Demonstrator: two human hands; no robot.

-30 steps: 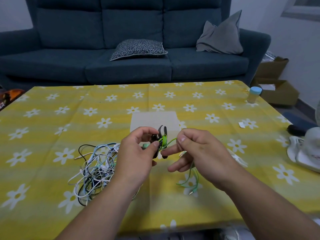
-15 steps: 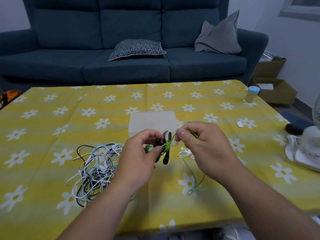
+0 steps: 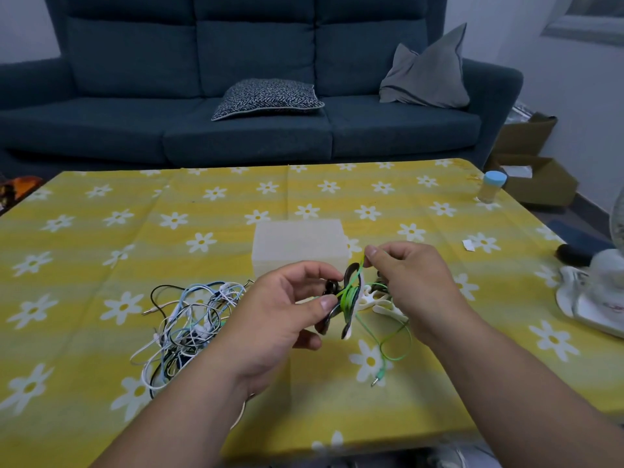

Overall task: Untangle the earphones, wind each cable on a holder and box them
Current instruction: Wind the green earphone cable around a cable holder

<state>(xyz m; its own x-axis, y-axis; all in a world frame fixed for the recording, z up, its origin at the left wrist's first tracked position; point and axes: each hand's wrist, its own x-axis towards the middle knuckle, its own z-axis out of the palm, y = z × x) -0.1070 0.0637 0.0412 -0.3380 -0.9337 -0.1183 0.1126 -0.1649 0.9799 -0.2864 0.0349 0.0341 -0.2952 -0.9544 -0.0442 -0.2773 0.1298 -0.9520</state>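
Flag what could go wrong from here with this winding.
1. The loose tail of the green cable loops past the white holders and may snag on them.
2. The right hand only pinches the cable at its fingertips; a slip could loosen the turns on the black holder the left hand grips.

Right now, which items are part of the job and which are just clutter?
Job: left hand, black holder, green cable, right hand, tangled earphones, white holders, translucent box.
Lying about: blue-lidded jar, paper scrap, white fan, cardboard boxes.
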